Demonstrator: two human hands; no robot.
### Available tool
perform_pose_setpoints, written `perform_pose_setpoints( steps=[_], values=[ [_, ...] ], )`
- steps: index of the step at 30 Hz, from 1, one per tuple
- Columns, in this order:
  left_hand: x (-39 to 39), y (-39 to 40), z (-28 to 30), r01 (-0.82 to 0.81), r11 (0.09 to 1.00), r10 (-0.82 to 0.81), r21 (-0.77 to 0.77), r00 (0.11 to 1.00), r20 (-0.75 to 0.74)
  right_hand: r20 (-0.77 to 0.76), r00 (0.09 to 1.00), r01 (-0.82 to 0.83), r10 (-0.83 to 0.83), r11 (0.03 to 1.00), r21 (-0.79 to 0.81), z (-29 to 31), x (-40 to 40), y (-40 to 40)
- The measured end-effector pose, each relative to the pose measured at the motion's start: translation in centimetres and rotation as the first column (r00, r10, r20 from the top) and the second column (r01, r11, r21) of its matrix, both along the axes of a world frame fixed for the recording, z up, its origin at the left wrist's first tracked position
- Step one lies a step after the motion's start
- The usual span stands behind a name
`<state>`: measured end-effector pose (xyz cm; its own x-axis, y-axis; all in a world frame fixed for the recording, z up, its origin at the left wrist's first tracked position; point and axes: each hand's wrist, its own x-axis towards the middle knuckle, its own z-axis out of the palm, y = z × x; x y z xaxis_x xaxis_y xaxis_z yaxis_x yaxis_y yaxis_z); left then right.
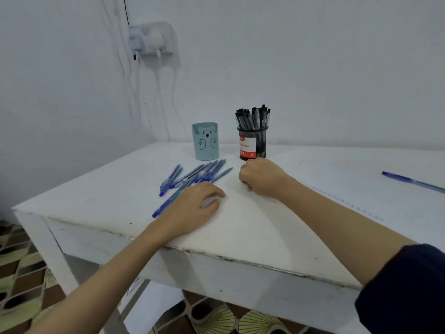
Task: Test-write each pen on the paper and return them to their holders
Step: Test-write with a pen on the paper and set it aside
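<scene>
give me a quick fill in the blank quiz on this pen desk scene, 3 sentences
1. The black pens stand in the ____ mesh holder.
2. The teal holder shows a ____ face.
3. The loose pens lying near the left hand are ____ in colour.

Missing words: black; bear; blue

Both hands and forearms are bare; a dark navy sleeve [407,285] covers the right upper arm.
</scene>
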<state>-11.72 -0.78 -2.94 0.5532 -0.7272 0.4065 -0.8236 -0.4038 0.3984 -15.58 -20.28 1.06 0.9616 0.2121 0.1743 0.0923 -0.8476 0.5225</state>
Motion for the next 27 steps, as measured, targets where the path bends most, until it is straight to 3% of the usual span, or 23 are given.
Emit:
perform_pose_setpoints(
  steps=[4,6,9,11,13,16,17,21,24,27],
  values=[
    [0.1,0.1,-0.1,0.0,1.0,0.0,0.015,1.0,0.01,0.074,0.978,-0.185,0.193,0.977,-0.106,0.5,-1.1,-0.2],
    [0.1,0.0,0.0,0.004,1.0,-0.004,0.016,0.999,0.033,0.219,0.942,-0.273,0.256,0.96,0.053,0.9,-2.1,-0.9],
    [-0.1,-0.9,0.3,0.03,0.999,-0.031,0.016,0.998,0.047,0.412,0.911,-0.244,0.037,0.853,0.461,3.3,-4.7,-2.4],
    [-0.6,-2.4,0.6,0.082,0.997,-0.082,0.006,0.995,0.049,0.403,0.907,-0.198,-0.123,0.72,0.665,4.7,-6.7,-4.2],
    [-1.5,-4.7,1.1,0.12,0.993,-0.12,0.009,0.992,0.034,0.39,0.882,-0.214,-0.264,0.514,0.831,5.4,-8.7,-6.6],
    [-3.5,-9.4,1.7,0.161,0.985,-0.161,0.065,0.987,-0.007,0.246,0.854,-0.199,-0.458,0.148,0.969,5.0,-11.9,-10.3],
    [-4.1,-10.9,1.9,0.179,0.979,-0.177,0.094,0.984,-0.025,0.201,0.846,-0.193,-0.494,0.069,0.979,4.6,-12.6,-11.2],
    [-6.4,-16.6,2.3,0.218,0.951,-0.218,0.22,0.976,-0.027,0.097,0.783,-0.238,-0.615,-0.151,0.96,3.2,-15.7,-14.0],
    [-7.0,-19.4,2.4,0.209,0.937,-0.22,0.278,0.976,0.006,0.024,0.843,-0.224,-0.537,-0.31,0.924,2.6,-17.3,-14.8],
    [-7.1,-21.3,2.4,0.211,0.926,-0.234,0.314,0.971,0.039,-0.018,0.9,-0.133,-0.436,-0.313,0.94,1.6,-18.1,-15.6]
  ],
)
